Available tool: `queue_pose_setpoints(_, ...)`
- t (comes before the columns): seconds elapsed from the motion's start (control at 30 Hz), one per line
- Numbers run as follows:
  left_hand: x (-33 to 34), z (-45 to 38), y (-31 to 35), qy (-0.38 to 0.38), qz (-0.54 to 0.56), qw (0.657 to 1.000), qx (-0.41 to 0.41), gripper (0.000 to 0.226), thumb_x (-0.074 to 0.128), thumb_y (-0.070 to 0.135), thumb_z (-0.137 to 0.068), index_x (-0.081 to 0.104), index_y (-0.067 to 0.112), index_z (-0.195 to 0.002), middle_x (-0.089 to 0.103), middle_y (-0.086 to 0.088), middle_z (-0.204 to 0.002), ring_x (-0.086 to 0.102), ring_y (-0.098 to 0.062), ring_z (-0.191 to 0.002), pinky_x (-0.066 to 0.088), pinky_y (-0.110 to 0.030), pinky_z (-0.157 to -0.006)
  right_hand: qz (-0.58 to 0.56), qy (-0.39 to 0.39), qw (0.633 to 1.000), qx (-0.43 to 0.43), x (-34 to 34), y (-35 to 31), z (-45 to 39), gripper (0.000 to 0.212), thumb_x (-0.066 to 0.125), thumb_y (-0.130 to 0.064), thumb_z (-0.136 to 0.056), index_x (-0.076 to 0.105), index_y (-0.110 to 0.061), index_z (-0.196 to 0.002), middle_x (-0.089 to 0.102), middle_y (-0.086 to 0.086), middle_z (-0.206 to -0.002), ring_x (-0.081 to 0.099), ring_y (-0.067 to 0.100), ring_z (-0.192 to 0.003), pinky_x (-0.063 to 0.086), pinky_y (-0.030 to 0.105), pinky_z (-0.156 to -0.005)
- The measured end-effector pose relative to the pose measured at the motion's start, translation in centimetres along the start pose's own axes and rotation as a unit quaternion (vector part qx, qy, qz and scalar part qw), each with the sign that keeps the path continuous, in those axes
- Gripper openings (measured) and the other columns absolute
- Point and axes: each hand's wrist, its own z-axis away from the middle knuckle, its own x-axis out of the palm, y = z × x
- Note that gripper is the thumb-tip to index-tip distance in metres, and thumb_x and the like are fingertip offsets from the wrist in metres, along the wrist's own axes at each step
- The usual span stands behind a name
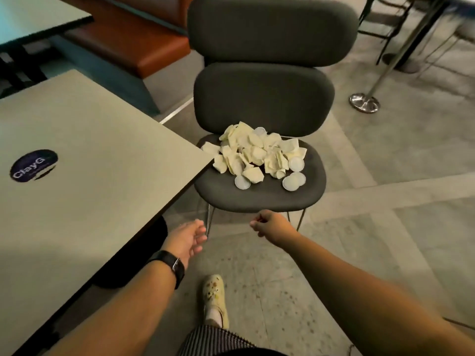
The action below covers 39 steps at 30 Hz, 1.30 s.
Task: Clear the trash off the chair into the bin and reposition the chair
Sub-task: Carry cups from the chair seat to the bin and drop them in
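The pale grey-green square desk [84, 160] is filling the left of my view, its near corner reaching just over the left edge of the dark grey upholstered chair [259, 194] with thin metal legs. The chair is standing on the grey tiled floor [385, 227], facing me, its rounded backrest rising behind the seat. A second matching grey chair [272, 29] is standing right behind it.

Lying heaped on the seat, toward the back and middle, is the pile of crumpled cream paper cups and round translucent plastic lids [259, 156]; several lids are lying flat at the front of the heap.

I am stretching both bare arms forward and down toward the chair's front edge. My left hand [189, 237], black watch on its wrist, is hanging palm inward with fingers loosely spread, holding nothing, near the front left leg. My right hand [272, 226] is curling into a loose fist just below the seat's front rim, gripping nothing I can see.

My cream clog [213, 296] is planted on the floor below.
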Motion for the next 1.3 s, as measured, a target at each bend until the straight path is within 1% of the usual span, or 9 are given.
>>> queue_pose_setpoints(0.27, 6.8, -7.9, 5.5, -0.063, -0.066, 0.996, -0.017, 0.011, 0.05, 0.028, -0.097, 0.058, 0.021, -0.095, 0.061, 0.005, -0.082, 0.056, -0.007, -0.068, 0.038, -0.021, -0.054, -0.04, 0.057, 0.994, 0.081, -4.9, 2.4, -6.4, 0.013, 0.064, -0.031, -0.091, 0.06, -0.021, -0.083, 0.065, 0.004, -0.088, 0.063, 0.022, -0.086, 0.052, 0.036, -0.075)
queue_pose_setpoints(0.43, 11.6, -13.7, 9.6, -0.087, -0.135, 0.986, -0.033, 0.012, 0.05, 0.03, -0.097, 0.059, 0.023, -0.094, 0.062, 0.004, -0.086, 0.058, -0.008, -0.072, 0.04, -0.022, -0.057, -0.083, 0.106, 0.982, 0.134, -8.4, 4.2, -11.9, 0.014, 0.067, -0.029, -0.089, 0.059, -0.019, -0.086, 0.063, 0.003, -0.085, 0.058, 0.017, -0.075, 0.046, 0.03, -0.066)
queue_pose_setpoints(0.53, 14.0, -16.1, 10.2, -0.085, -0.138, 0.985, -0.051, 0.014, 0.049, 0.032, -0.097, 0.059, 0.022, -0.098, 0.063, 0.004, -0.089, 0.059, -0.009, -0.075, 0.041, -0.024, -0.061, -0.097, 0.1, 0.978, 0.159, -10.4, 6.0, -14.7, 0.021, 0.069, -0.029, -0.088, 0.062, -0.015, -0.102, 0.065, 0.003, -0.094, 0.06, 0.018, -0.082, 0.049, 0.029, -0.069)
queue_pose_setpoints(0.67, 17.8, -18.8, 10.5, -0.076, -0.155, 0.982, -0.073, 0.018, 0.049, 0.031, -0.098, 0.057, 0.019, -0.109, 0.062, 0.004, -0.089, 0.058, -0.009, -0.076, 0.041, -0.024, -0.062, -0.1, 0.116, 0.971, 0.185, -14.1, 8.8, -19.3, 0.045, 0.071, -0.03, -0.086, 0.058, -0.012, -0.125, 0.063, 0.007, -0.118, 0.062, 0.021, -0.102, 0.05, 0.031, -0.087)
queue_pose_setpoints(0.83, 23.0, -22.2, 10.5, -0.034, -0.135, 0.984, -0.106, 0.019, 0.048, 0.029, -0.098, 0.058, 0.018, -0.111, 0.064, 0.001, -0.101, 0.062, -0.014, -0.093, 0.046, -0.029, -0.073, -0.044, 0.093, 0.967, 0.233, -18.8, 12.8, -26.6, 0.066, 0.076, -0.041, -0.079, 0.05, -0.015, -0.134, 0.052, 0.008, -0.131, 0.058, 0.026, -0.111, 0.053, 0.03, -0.069)
queue_pose_setpoints(0.87, 24.2, -23.1, 10.2, -0.023, -0.129, 0.985, -0.114, 0.018, 0.049, 0.028, -0.097, 0.059, 0.019, -0.109, 0.065, 0.001, -0.102, 0.062, -0.014, -0.095, 0.046, -0.029, -0.074, -0.027, 0.084, 0.966, 0.245, -19.6, 13.7, -28.2, 0.071, 0.077, -0.044, -0.077, 0.048, -0.016, -0.136, 0.049, 0.008, -0.134, 0.056, 0.028, -0.115, 0.054, 0.035, -0.079)
queue_pose_setpoints(0.97, 27.0, -24.7, 9.4, 0.003, -0.099, 0.985, -0.138, 0.015, 0.054, 0.029, -0.095, 0.061, 0.022, -0.105, 0.065, 0.002, -0.1, 0.062, -0.012, -0.09, 0.046, -0.027, -0.07, 0.025, 0.07, 0.961, 0.266, -21.2, 15.8, -31.8, 0.089, 0.078, -0.052, -0.071, 0.038, -0.02, -0.143, 0.036, 0.01, -0.146, 0.044, 0.032, -0.131, 0.041, 0.047, -0.105)
queue_pose_setpoints(1.17, 30.9, -27.0, 6.4, 0.005, -0.095, 0.979, -0.182, 0.019, 0.049, 0.029, -0.097, 0.062, 0.02, -0.108, 0.066, 0.001, -0.1, 0.063, -0.015, -0.094, 0.046, -0.03, -0.074, 0.202, 0.037, 0.947, 0.246, -20.8, 17.6, -36.9, 0.116, 0.069, -0.073, -0.065, 0.01, -0.026, -0.154, 0.016, 0.006, -0.16, 0.019, 0.034, -0.146, 0.025, 0.053, -0.114)
queue_pose_setpoints(1.3, 31.9, -29.1, 5.3, 0.01, -0.122, 0.972, -0.202, 0.017, 0.047, 0.029, -0.098, 0.061, 0.023, -0.105, 0.066, 0.0, -0.104, 0.063, -0.016, -0.099, 0.047, -0.033, -0.081, 0.276, 0.05, 0.936, 0.213, -18.8, 18.6, -39.0, 0.12, 0.067, -0.076, -0.063, 0.01, -0.021, -0.153, 0.02, 0.008, -0.154, 0.023, 0.033, -0.141, 0.024, 0.048, -0.112)
